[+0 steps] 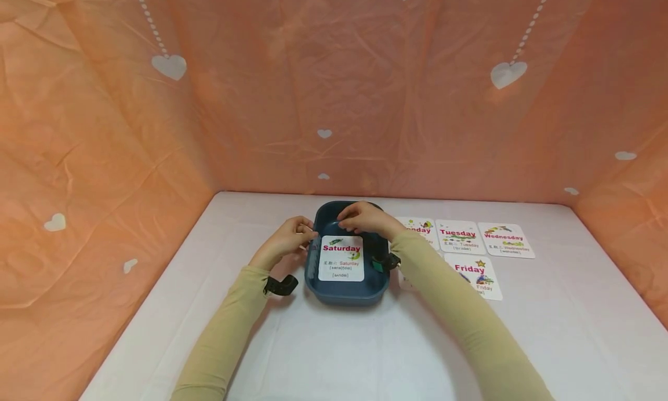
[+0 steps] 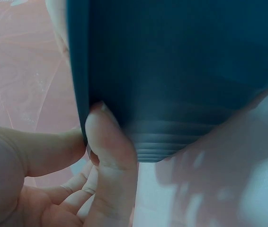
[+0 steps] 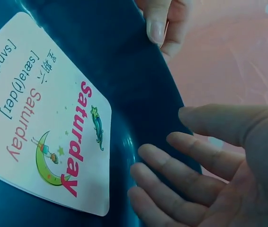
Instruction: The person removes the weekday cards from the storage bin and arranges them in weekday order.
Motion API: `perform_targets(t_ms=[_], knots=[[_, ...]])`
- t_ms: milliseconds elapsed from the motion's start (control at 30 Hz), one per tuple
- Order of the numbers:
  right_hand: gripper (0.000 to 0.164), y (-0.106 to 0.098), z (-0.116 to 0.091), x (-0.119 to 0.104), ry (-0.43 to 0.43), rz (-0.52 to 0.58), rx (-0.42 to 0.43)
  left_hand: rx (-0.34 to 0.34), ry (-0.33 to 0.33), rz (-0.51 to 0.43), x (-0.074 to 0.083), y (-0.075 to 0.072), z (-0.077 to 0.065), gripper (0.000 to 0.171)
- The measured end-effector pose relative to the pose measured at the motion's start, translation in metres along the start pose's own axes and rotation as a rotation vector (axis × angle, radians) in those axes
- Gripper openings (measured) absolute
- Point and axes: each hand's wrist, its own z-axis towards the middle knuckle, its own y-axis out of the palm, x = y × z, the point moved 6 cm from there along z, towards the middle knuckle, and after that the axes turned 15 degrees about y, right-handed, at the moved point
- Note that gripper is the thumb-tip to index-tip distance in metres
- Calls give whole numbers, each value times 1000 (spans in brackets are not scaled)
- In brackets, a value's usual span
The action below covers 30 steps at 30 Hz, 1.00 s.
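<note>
A dark blue tray (image 1: 347, 300) sits on the table, with a white "Saturday" card (image 1: 341, 259) lying face up inside it. My left hand (image 1: 284, 240) is at the tray's left side, pinching its rim between thumb and finger; the left wrist view shows the tray's outer wall (image 2: 172, 71) close up. Over the far part of the tray is my right hand (image 1: 367, 218), its fingers loosely bent and holding nothing. In the right wrist view the right fingertips (image 3: 148, 153) hover beside the card's "Saturday" heading, near the tray wall.
Right of the tray lie "Tuesday" (image 1: 459, 237), "Wednesday" (image 1: 506, 241) and "Friday" (image 1: 476, 276) cards. A card ending in "nday" (image 1: 420, 232) and another below it are partly covered by my right sleeve (image 1: 459, 302). Orange cloth (image 1: 365, 99) with hearts surrounds the white table (image 1: 323, 354).
</note>
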Motion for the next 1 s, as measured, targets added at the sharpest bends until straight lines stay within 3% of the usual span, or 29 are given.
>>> perform_targets(t_ms=[600,800,1000], knots=[[32,1,10,7,68,-251,119,2,-24,11,-2,0,-2,26],[29,1,17,11,85,-248,110,-5,-14,5,0,0,-2,24],[32,1,11,9,117,-232,109,2,-24,12,-1,0,-2,24]])
